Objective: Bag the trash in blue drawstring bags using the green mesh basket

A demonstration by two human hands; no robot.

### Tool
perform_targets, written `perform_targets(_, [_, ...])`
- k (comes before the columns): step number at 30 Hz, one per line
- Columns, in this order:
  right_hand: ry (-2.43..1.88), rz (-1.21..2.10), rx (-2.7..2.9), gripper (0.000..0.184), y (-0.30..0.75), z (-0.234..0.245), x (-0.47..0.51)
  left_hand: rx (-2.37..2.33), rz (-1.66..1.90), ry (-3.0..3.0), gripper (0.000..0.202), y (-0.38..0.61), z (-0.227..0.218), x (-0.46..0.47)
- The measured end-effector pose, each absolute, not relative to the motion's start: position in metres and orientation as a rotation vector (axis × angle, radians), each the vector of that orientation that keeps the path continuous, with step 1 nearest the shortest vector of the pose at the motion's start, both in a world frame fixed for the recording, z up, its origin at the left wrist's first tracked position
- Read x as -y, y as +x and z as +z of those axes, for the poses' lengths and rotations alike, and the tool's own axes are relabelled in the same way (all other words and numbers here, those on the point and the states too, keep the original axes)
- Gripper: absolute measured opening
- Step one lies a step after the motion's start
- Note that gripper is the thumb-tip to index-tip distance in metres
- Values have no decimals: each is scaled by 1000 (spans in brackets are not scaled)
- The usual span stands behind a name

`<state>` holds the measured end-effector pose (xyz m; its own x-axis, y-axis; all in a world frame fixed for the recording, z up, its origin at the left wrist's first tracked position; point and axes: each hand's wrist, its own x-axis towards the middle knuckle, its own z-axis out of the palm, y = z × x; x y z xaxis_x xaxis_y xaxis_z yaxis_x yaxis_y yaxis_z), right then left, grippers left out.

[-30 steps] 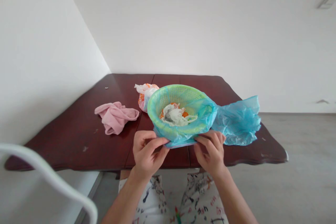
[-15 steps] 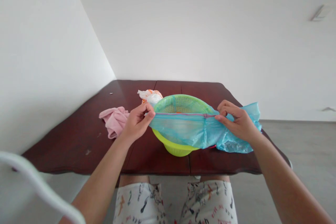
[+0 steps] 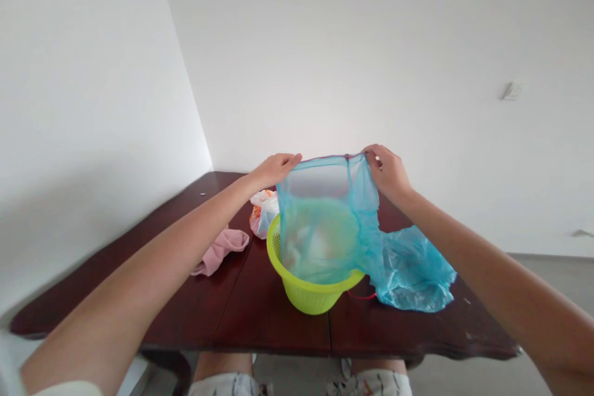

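Note:
A see-through blue plastic bag [image 3: 320, 223] hangs stretched between my two hands, its purple-edged rim held up at the top. My left hand [image 3: 277, 168] pinches the rim's left corner, and my right hand [image 3: 386, 168] grips the right one. Below them stands a yellow-green plastic basket [image 3: 309, 298], with the lower part of the bag hanging in front of its opening. Some pale and orange contents show dimly through the film. More crumpled blue plastic [image 3: 415, 272] spreads over the table on the right, joined to the held part.
The dark red wooden table [image 3: 273, 328] has a pink cloth [image 3: 223, 250] on its left. A white and orange plastic bag [image 3: 263, 213] lies behind the basket. A thin red loop [image 3: 362, 295] shows beside the basket. White walls stand behind and left.
Both hands have risen and moved away from me, lifting the bag's rim from the basket's near side to above its far side. My view has tilted upward.

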<state>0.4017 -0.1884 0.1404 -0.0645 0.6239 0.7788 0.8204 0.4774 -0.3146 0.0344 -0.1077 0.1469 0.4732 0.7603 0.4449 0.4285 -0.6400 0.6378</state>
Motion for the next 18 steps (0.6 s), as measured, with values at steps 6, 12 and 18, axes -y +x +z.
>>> perform_targets(6, [-986,63,1648,34,387,116,252,-898,754,2797,71,-1,174,153])
perform_targets(12, [-804,42,1710,20,382,100,339,-1140,661,2718,44,-45,146,194])
perform_targets(18, [-774,-30,1879,24,381,119,371,-795,1128,2063,55,-48,136,206])
